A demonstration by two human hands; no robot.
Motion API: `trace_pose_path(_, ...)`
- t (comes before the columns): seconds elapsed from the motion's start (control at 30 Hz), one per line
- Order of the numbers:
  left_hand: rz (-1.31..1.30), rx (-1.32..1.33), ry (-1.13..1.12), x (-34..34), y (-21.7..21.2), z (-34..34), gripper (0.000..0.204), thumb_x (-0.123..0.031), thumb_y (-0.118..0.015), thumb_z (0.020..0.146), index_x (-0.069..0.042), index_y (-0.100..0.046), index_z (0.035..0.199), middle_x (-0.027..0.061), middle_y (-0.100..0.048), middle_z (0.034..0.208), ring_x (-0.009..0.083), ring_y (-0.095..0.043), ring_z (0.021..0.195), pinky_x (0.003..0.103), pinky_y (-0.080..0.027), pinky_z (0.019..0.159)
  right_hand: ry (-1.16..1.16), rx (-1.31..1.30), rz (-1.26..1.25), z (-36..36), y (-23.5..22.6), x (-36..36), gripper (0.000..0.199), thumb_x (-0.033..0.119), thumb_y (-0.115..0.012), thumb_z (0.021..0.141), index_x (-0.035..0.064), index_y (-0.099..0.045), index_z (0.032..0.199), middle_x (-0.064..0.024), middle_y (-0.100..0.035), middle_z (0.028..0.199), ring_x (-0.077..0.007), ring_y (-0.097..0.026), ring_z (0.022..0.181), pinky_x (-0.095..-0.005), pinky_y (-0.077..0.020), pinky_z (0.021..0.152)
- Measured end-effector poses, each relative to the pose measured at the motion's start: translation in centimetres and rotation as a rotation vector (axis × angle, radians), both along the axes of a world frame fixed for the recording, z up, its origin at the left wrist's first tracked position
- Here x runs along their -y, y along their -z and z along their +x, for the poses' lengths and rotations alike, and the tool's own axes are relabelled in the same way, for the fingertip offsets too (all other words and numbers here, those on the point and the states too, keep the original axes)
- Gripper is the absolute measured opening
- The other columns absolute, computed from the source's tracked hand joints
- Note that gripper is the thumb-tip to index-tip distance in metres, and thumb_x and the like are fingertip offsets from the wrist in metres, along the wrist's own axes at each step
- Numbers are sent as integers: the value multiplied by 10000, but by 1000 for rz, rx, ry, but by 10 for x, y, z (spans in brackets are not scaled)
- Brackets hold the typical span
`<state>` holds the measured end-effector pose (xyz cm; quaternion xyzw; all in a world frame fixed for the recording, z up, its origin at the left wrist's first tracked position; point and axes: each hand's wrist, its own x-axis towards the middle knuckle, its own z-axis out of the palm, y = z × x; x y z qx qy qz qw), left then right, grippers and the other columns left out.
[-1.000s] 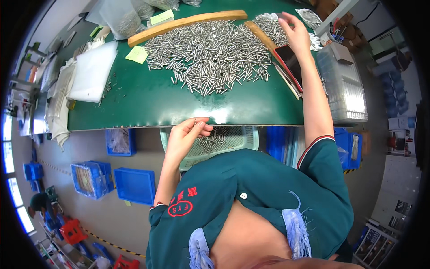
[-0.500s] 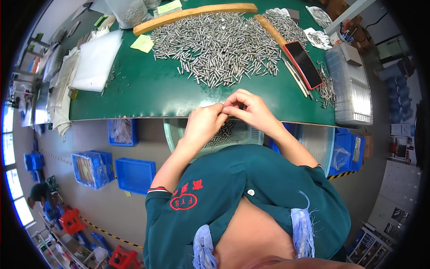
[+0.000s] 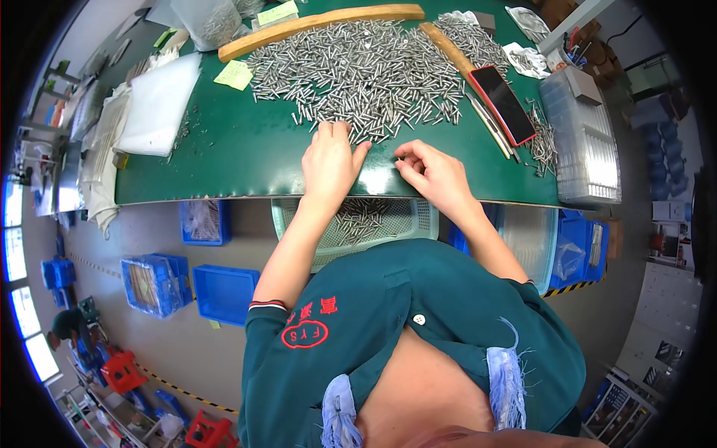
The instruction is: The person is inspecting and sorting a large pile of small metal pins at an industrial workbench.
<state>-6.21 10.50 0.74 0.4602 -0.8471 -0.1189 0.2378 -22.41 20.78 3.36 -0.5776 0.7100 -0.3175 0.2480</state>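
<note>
My hands have parted. Half a second ago their fingers met by the table's (image 3: 246, 168) near edge; now my left hand (image 3: 329, 166) has gone forward to the near edge of the pile (image 3: 351, 75), thumb apart from the fingers. My right hand (image 3: 439, 178), a second ago reaching across the phone (image 3: 502, 104) toward the table's far right corner, is now back near the near edge, fingers curled, and the phone lies uncovered.

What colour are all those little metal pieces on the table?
The metal pieces are silvery grey, seen best in the head view.
</note>
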Motion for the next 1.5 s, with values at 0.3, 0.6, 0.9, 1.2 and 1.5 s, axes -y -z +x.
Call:
trace_pose_path(0.3, 147, -26, 320, -6, -9, 21, 190, -140, -675, 785, -71, -631, 956, 85, -550, 945, 266, -560, 895, 385, -480, 761, -43, -299, -176, -1, 10, -1, 137, 212, -649, 836, 127, -673, 940, -22, -621, 799, -213, -626, 722, -324, -492, 628)
trace_pose_path(0.6, -8, -3, 278, -16, -5, 30, 175, -149, -683, 780, -108, -640, 945, 37, -569, 930, 241, -550, 886, 363, -430, 776, -189, -324, -296, 18, 18, 26, 101, 204, -651, 821, 141, -671, 898, -8, -601, 844, -202, -611, 809, -329, -497, 683)
trace_pose_path(0.9, -41, 46, 181, -22, -6, 39, 117, -174, -689, 782, -110, -623, 854, 26, -571, 818, 230, -548, 807, 360, -405, 703, -240, -357, -250, 15, 14, 16, 157, 240, -691, 789, 128, -663, 896, -9, -584, 839, -205, -605, 804, -336, -495, 684)
trace_pose_path(1.2, -95, -15, 95, 0, 1, 16, 146, -205, -674, 801, -95, -622, 883, 56, -560, 795, 250, -554, 775, 382, -439, 689, -284, -366, -321, 24, 18, 16, 204, 284, -701, 769, 139, -647, 903, -14, -568, 836, -210, -583, 810, -349, -485, 705)
trace_pose_path(1.5, -25, -13, 258, -22, -8, 38, 85, -121, -639, 803, -93, -614, 880, 56, -573, 848, 265, -542, 812, 380, -450, 711, -245, -341, -251, 13, 15, 9, 181, 239, -701, 759, 141, -640, 899, -10, -576, 840, -219, -582, 827, -363, -477, 721)
